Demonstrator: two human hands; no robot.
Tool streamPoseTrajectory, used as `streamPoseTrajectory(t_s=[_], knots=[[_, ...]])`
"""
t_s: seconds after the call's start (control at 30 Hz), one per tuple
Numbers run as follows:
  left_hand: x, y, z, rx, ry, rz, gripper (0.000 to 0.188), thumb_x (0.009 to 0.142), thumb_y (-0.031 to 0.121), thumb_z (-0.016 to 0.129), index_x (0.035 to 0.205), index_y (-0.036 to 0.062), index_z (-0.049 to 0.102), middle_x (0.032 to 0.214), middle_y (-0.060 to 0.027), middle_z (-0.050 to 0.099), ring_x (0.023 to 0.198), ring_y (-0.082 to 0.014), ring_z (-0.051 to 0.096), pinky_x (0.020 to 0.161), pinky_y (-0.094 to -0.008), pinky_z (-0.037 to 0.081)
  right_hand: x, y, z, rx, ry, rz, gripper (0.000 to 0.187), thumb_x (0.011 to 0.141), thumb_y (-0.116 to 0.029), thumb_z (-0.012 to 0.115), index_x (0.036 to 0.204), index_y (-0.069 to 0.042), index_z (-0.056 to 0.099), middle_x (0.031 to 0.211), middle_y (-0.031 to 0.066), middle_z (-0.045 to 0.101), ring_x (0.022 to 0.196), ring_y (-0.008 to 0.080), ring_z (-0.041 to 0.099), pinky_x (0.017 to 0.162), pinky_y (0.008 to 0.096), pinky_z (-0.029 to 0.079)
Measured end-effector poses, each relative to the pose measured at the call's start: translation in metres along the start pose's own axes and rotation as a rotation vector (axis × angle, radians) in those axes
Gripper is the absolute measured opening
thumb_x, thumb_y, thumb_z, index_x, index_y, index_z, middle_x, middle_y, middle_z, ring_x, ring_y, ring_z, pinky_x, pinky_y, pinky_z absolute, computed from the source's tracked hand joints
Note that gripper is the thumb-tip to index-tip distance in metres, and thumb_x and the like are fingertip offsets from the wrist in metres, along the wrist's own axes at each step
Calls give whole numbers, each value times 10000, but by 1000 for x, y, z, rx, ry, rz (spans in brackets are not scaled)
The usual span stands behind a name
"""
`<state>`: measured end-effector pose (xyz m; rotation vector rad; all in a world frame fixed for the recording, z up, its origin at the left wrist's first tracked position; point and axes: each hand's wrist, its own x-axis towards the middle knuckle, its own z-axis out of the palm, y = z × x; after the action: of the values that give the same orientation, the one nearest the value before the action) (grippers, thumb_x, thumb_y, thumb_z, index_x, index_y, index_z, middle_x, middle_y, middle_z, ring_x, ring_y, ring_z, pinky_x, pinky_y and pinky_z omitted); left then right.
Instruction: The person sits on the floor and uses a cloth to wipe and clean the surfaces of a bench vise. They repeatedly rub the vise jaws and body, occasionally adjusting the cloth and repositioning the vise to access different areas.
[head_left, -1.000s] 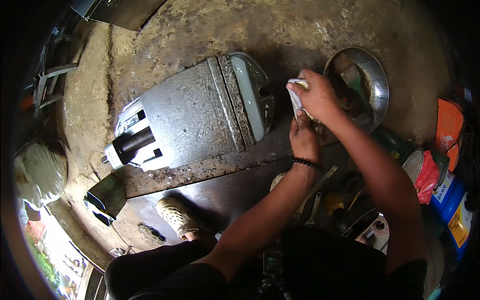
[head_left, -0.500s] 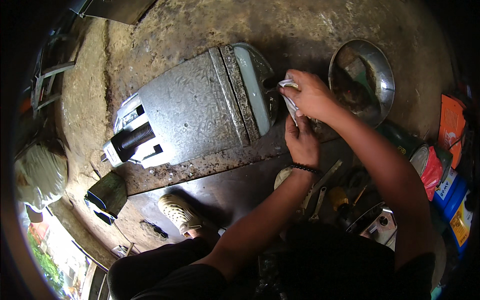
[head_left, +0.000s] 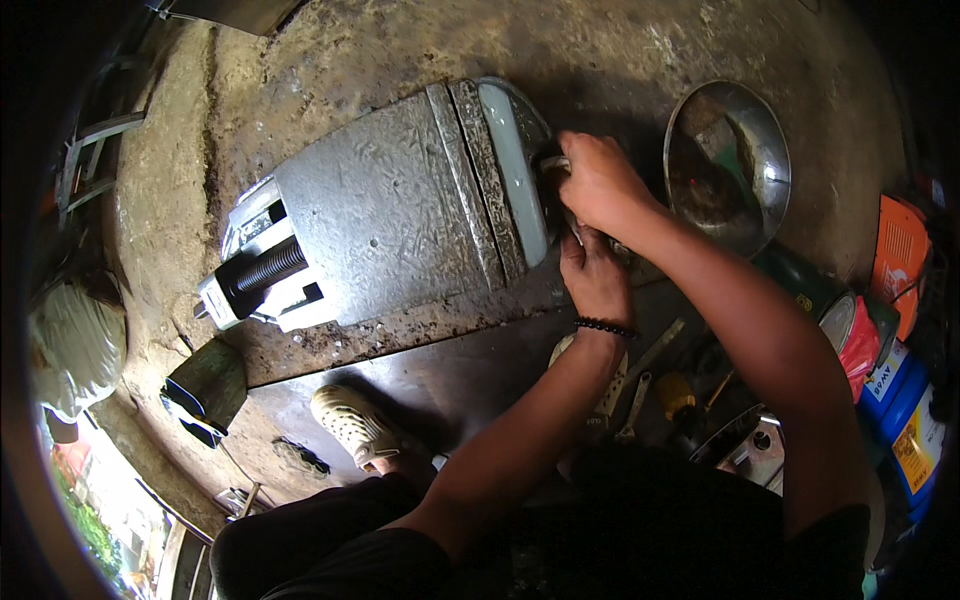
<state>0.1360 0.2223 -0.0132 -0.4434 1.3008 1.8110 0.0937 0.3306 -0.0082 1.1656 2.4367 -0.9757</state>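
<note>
A large grey metal vise (head_left: 375, 205) lies across the work surface, its dark threaded screw (head_left: 268, 277) at the left end and a pale painted band at the right. My right hand (head_left: 605, 185) is closed at the vise's right end, gripping a crumpled whitish cloth (head_left: 556, 163) that mostly disappears behind the fingers. Just below it, my left hand (head_left: 598, 275), with a dark bead bracelet at the wrist, has its fingers bent around the lower part of the cloth. The fingertips of both hands are partly hidden.
A round metal pan (head_left: 778, 180) with dark contents stands right of my hands. A spanner (head_left: 635, 405) and other tools lie below, near my shoe. Orange (head_left: 897, 265) and blue (head_left: 905, 415) containers line the right side. A dark metal piece (head_left: 213, 385) sits lower left.
Both hands have moved slightly left, up against the vise's right end. The cloth, plainly visible between them before, is now mostly covered by my fingers.
</note>
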Motion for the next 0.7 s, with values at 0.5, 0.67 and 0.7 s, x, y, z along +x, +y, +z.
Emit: streamPoseTrajectory(t_s=[0.5, 0.67, 0.7], knots=[[-11, -4, 12, -96, -18, -40, 326, 1043, 311, 467, 1147, 19, 568, 1040, -20, 623, 909, -77, 548, 745, -229, 451, -16, 10, -15, 166, 114, 4, 226, 839, -171, 663, 954, 7, 586, 875, 251, 662, 876, 447, 641, 744, 484, 522], [-1, 0, 6, -127, 55, -77, 319, 1043, 295, 468, 1180, 21, 557, 1067, -29, 620, 935, -94, 561, 771, -253, 471, -4, 1, 1, 1, 64, -66, 189, 799, -69, 605, 976, -7, 588, 904, 239, 665, 911, 458, 623, 810, 515, 508], [-3, 0, 6, -106, 63, -65, 319, 1043, 290, 468, 1183, 17, 556, 1066, -31, 621, 941, -95, 560, 780, -252, 468, -7, 2, 1, -22, 81, -80, 192, 795, -64, 605, 979, -8, 587, 912, 241, 662, 921, 461, 616, 822, 521, 502]])
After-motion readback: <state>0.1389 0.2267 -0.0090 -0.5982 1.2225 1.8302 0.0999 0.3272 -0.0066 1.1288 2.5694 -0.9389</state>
